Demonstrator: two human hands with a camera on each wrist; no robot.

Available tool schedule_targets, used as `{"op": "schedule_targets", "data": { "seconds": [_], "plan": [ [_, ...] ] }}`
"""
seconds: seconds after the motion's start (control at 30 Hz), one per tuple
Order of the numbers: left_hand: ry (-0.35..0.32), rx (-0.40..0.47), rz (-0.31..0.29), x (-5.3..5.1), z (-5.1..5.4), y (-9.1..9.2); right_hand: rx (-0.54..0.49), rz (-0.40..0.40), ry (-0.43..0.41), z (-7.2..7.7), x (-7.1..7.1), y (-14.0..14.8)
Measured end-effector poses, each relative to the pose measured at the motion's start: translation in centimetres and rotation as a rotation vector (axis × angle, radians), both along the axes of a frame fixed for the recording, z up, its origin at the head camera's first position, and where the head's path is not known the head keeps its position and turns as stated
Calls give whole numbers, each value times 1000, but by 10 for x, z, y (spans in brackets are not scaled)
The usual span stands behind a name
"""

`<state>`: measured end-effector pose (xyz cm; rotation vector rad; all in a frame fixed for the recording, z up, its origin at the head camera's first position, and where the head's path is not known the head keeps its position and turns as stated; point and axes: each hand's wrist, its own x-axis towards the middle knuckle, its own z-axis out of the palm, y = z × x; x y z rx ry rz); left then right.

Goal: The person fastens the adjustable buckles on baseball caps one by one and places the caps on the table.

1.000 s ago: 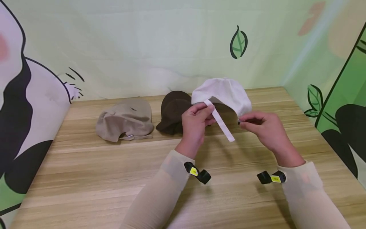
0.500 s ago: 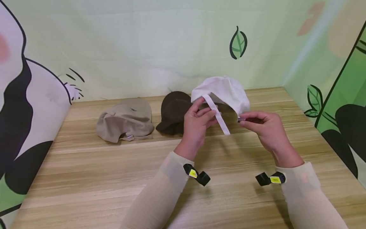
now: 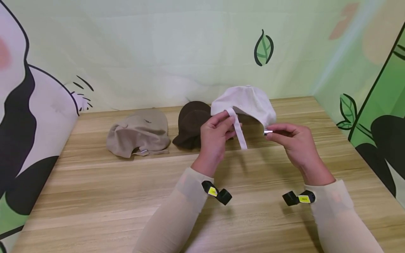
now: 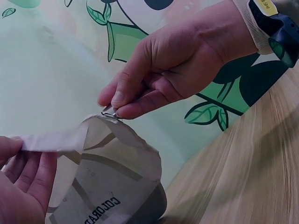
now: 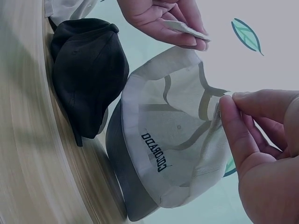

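Note:
A white cap (image 3: 248,100) is held up by both hands, its back opening toward me. My left hand (image 3: 214,138) pinches the white strap (image 3: 239,133) near where it joins the cap; the strap's loose end hangs down. Between thumb and finger of my right hand (image 3: 294,142) is the small metal buckle (image 3: 268,132) at the opening's other side. Strap and buckle are apart. In the right wrist view the cap's inside (image 5: 173,126) shows dark lettering, and its dark brim (image 5: 128,163) points down toward the table.
A dark brown cap (image 3: 193,121) sits on the wooden table (image 3: 126,203) just left of the white one, partly behind my left hand. Farther left lies a beige cap (image 3: 139,131) with its strap fastened. A printed cloth backdrop (image 3: 152,52) stands behind the table.
The strap's loose end has swung left and now hangs more steeply. My left fingers have shifted their hold on the strap. More of the buckle shows at my right fingertips.

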<state>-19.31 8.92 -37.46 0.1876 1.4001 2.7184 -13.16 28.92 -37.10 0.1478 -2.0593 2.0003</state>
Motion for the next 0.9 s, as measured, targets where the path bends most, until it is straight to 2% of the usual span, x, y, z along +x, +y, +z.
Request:
{"op": "schedule_targets", "data": {
  "seconds": [0.23,0.4,0.5,0.7,0.9],
  "plan": [
    [-4,-31,-17,1,2,-1,-72,14,9,-3,-3,0],
    [37,-32,-16,2,2,0,-178,50,8,-3,-3,-1],
    [55,-23,-3,2,1,1,-241,60,1,-3,-3,-3],
    [47,6,24,3,-1,5,-360,47,-1,-3,-3,-11],
    [50,-2,73,3,-2,9,-422,39,11,-5,-2,-21]
  ]
}}
